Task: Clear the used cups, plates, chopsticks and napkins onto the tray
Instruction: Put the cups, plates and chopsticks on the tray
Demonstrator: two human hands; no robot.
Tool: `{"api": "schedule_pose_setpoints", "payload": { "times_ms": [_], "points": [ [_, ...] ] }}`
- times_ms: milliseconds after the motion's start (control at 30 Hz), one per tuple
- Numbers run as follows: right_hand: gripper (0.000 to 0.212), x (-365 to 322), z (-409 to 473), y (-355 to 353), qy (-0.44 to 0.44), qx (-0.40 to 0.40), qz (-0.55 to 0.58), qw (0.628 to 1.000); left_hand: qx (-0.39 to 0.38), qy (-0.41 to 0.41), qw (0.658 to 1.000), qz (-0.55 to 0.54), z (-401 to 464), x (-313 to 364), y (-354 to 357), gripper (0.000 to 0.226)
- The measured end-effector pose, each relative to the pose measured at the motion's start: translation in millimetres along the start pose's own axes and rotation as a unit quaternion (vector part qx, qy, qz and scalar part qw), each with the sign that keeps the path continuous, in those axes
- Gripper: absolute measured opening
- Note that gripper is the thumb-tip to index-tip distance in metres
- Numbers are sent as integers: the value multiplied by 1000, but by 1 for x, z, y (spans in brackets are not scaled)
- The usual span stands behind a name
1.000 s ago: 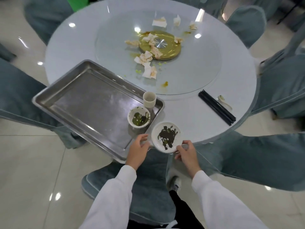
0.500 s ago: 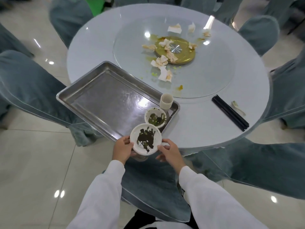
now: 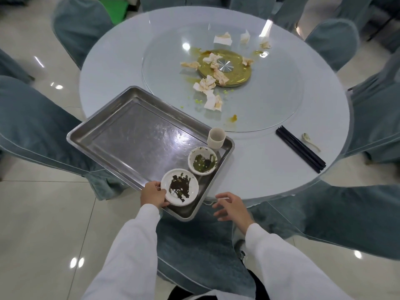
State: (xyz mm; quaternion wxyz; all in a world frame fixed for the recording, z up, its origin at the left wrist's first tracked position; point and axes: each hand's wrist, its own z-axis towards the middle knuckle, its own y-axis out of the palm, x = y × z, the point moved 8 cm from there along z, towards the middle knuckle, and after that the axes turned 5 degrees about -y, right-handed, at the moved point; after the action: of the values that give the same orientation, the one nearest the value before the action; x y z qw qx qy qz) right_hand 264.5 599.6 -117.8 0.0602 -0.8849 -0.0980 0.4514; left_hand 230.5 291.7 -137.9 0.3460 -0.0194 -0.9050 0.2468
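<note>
A steel tray [image 3: 121, 135] sits on the round table, its near corner jutting over the edge. A white plate [image 3: 180, 187] smeared with dark sauce lies in that near corner, and my left hand [image 3: 153, 195] grips its left rim. Beside it in the tray are a small bowl [image 3: 202, 160] with green residue and a beige cup [image 3: 216, 138]. My right hand [image 3: 229, 205] hovers free to the right of the tray, fingers spread and holding nothing. Black chopsticks [image 3: 299, 148] and a spoon [image 3: 310, 141] lie on the table at the right. Crumpled napkins [image 3: 213, 100] litter the glass turntable.
A gold hub [image 3: 225, 67] sits at the centre of the glass turntable [image 3: 270, 100], with food spills around it. Teal-covered chairs [image 3: 32, 118] ring the table, one directly below my arms. The floor is glossy tile.
The sauce-smeared plate went from the table edge into the tray's near corner. My right hand let go of it and drew back to the right; my left hand still grips the rim.
</note>
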Motion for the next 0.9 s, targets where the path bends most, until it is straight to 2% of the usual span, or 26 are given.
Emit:
{"api": "schedule_pose_setpoints", "payload": {
  "times_ms": [200, 467, 700, 900],
  "points": [
    [14, 8, 5, -15, 1, 11, -4, 1000, -2, 14, 997, 69, 8, 3, 15, 30],
    [15, 25, 3, -32, 19, 35, 37, 999, 78, 69, 987, 126, 0, 12, 10, 28],
    [15, 32, -4, -34, 27, 49, 65, 996, 54, 88, 990, 94, -19, 19, 12, 29],
    [16, 30, -11, -37, 19, 52, 72, 996, -6, 175, 979, 108, -48, 32, 36, 21]
  ]
}}
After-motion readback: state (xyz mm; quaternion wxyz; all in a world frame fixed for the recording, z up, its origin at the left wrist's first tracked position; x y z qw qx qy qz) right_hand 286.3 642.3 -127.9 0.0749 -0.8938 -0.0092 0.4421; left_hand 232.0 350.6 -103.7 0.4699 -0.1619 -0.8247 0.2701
